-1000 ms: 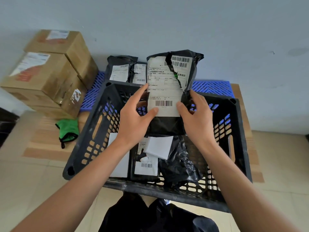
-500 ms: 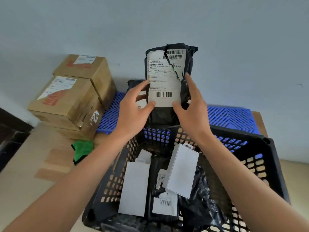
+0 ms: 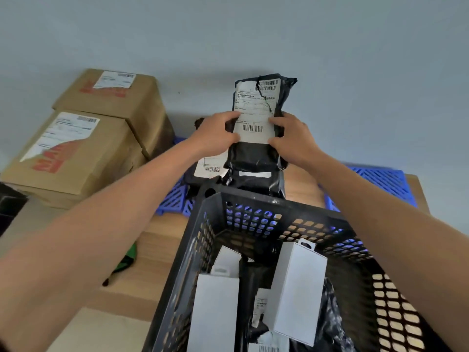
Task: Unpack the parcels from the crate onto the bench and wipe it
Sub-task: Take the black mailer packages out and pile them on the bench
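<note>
A black plastic-wrapped parcel (image 3: 256, 153) with a torn white label stands upright beyond the crate, near the wall. My left hand (image 3: 217, 134) grips its left edge and my right hand (image 3: 294, 137) grips its right edge. Behind and below it lie other black parcels (image 3: 210, 171) on the blue slatted mat (image 3: 375, 179). The black perforated crate (image 3: 253, 214) fills the lower middle. Inside it are two white boxes (image 3: 297, 293), (image 3: 215, 308) and more black bagged parcels (image 3: 335, 334). A green cloth (image 3: 127, 260) lies on the wooden bench (image 3: 157, 240), partly hidden by my left forearm.
Two brown cardboard boxes (image 3: 76, 148), (image 3: 119, 97) are stacked at the left against the pale wall. A dark object (image 3: 7, 204) sits at the far left edge.
Both hands carried the labelled parcel out of the crate and away toward the wall, lowering it onto the parcels behind the crate. The view moved closer over the crate.
</note>
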Demonstrator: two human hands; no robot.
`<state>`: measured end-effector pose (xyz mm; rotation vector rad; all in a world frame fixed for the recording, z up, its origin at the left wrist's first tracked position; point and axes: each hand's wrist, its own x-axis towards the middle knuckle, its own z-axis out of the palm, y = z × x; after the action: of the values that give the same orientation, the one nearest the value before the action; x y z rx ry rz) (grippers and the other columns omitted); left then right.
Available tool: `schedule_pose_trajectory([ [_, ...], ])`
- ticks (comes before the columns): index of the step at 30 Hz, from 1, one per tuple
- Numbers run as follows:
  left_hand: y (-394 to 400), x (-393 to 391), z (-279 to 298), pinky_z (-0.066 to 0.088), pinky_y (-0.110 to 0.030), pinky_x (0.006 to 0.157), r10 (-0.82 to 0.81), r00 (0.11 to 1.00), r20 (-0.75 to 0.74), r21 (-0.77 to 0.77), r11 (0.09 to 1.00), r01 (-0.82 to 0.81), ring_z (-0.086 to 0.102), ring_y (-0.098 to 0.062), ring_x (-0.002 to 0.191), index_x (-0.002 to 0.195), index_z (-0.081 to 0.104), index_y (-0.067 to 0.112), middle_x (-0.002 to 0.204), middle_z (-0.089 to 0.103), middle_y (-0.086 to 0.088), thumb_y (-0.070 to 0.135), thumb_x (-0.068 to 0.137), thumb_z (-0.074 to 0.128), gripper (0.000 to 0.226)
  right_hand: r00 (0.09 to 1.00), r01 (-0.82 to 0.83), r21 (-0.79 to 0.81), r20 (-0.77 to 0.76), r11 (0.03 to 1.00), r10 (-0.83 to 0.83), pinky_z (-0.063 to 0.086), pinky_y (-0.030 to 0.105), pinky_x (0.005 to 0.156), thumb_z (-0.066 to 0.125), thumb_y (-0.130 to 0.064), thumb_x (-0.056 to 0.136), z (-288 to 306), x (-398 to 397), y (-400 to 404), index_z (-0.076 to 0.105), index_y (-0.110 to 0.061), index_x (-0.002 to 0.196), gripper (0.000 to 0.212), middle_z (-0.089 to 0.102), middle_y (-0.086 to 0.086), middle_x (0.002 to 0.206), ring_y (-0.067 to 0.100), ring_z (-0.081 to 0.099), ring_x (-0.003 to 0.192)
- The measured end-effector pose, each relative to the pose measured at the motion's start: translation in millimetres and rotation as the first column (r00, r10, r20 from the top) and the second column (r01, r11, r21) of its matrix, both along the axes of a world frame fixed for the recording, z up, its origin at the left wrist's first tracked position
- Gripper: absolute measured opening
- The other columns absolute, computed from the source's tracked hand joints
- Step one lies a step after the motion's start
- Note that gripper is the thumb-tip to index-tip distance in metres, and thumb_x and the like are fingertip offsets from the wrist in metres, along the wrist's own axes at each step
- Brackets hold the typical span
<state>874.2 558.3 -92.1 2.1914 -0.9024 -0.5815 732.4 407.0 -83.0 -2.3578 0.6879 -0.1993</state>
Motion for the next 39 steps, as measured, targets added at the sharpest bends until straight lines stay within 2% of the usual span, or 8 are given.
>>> schedule_pose_trajectory([
  [4, -14, 8, -33, 0.051, -0.033, 0.098, -0.094, 0.995, -0.031, 0.134, 0.986, 0.098, 0.064, -0.021, 0.114, 0.15, 0.049, 0.031, 0.153, 0.05, 0.002, 0.015, 0.09, 0.072, 0.066, 0.988, -0.028, 0.01, -0.154, 1.0, 0.029, 0.039, 0.025, 0.098, 0.061, 0.001, 0.09, -25, 13, -11, 0.057, -0.004, 0.141, 0.051, 0.05, 0.012, 0.143, 0.032, 0.049, 0.13],
  [8, -15, 11, -62, 0.047, -0.022, 0.076, -0.129, 0.985, -0.114, 0.192, 0.97, 0.149, 0.07, -0.009, 0.092, 0.149, 0.05, 0.034, 0.144, 0.056, -0.001, 0.015, 0.089, 0.073, 0.067, 0.968, -0.072, 0.015, -0.242, 0.997, 0.074, 0.038, 0.026, 0.097, 0.055, 0.006, 0.091, -49, 16, -18, 0.059, -0.004, 0.138, 0.048, 0.048, 0.013, 0.144, 0.034, 0.048, 0.13],
  [13, -20, 12, -83, 0.056, -0.036, 0.092, -0.165, 0.978, -0.126, 0.225, 0.955, 0.19, 0.071, -0.022, 0.098, 0.149, 0.051, 0.033, 0.152, 0.051, -0.002, 0.016, 0.091, 0.072, 0.064, 0.939, -0.092, 0.014, -0.331, 0.996, 0.091, 0.045, 0.034, 0.093, 0.057, 0.005, 0.091, -70, 16, -24, 0.063, -0.004, 0.131, 0.042, 0.052, 0.017, 0.134, 0.037, 0.053, 0.121],
  [16, -22, 12, -93, 0.048, -0.028, 0.095, -0.232, 0.966, -0.112, 0.281, 0.925, 0.254, 0.063, -0.027, 0.118, 0.153, 0.046, 0.032, 0.153, 0.05, -0.006, 0.021, 0.094, 0.07, 0.065, 0.92, -0.112, 0.035, -0.374, 0.993, 0.117, 0.047, 0.035, 0.085, 0.063, 0.0, 0.09, -80, 14, -28, 0.064, 0.001, 0.127, 0.037, 0.057, 0.015, 0.121, 0.036, 0.057, 0.114],
  [22, -28, 14, -99, 0.026, -0.047, 0.121, -0.347, 0.937, 0.037, 0.464, 0.836, 0.292, 0.026, -0.028, 0.152, 0.158, 0.032, 0.036, 0.166, 0.028, -0.003, 0.032, 0.101, 0.057, 0.063, 0.854, -0.229, 0.023, -0.476, 0.973, 0.212, 0.037, 0.027, 0.1, 0.059, -0.002, 0.096, -98, 16, -36, 0.051, -0.014, 0.147, 0.053, 0.032, 0.014, 0.154, 0.034, 0.041, 0.138],
  [27, -31, 14, -90, 0.032, -0.055, 0.115, -0.406, 0.912, 0.063, 0.559, 0.771, 0.305, 0.037, -0.031, 0.146, 0.158, 0.029, 0.04, 0.164, 0.033, 0.0, 0.037, 0.105, 0.045, 0.056, 0.826, -0.238, 0.037, -0.517, 0.97, 0.223, 0.031, 0.04, 0.118, 0.044, -0.013, 0.105, -97, 18, -40, 0.039, -0.019, 0.155, 0.051, 0.017, 0.009, 0.167, 0.033, 0.03, 0.148],
  [32, -22, 12, -73, 0.037, -0.039, 0.11, -0.342, 0.939, 0.025, 0.489, 0.824, 0.287, 0.048, -0.03, 0.137, 0.157, 0.038, 0.027, 0.155, 0.048, -0.007, 0.035, 0.104, 0.049, 0.055, 0.877, -0.138, 0.043, -0.458, 0.989, 0.143, 0.04, 0.036, 0.101, 0.046, -0.015, 0.103, -71, 7, -48, 0.059, -0.005, 0.137, 0.038, 0.058, 0.014, 0.141, 0.032, 0.053, 0.125],
  [39, 2, -27, -14, 0.044, -0.028, 0.089, -0.165, 0.983, 0.085, 0.176, 0.973, 0.148, 0.059, -0.017, 0.12, 0.14, 0.059, 0.028, 0.119, 0.068, 0.008, 0.038, 0.101, 0.056, 0.041, 0.975, -0.032, 0.092, -0.218, 0.995, 0.051, 0.041, 0.034, 0.111, 0.053, -0.02, 0.102, -13, -58, -30, 0.065, -0.023, 0.135, 0.035, 0.063, 0.001, 0.139, 0.017, 0.058, 0.126],
])
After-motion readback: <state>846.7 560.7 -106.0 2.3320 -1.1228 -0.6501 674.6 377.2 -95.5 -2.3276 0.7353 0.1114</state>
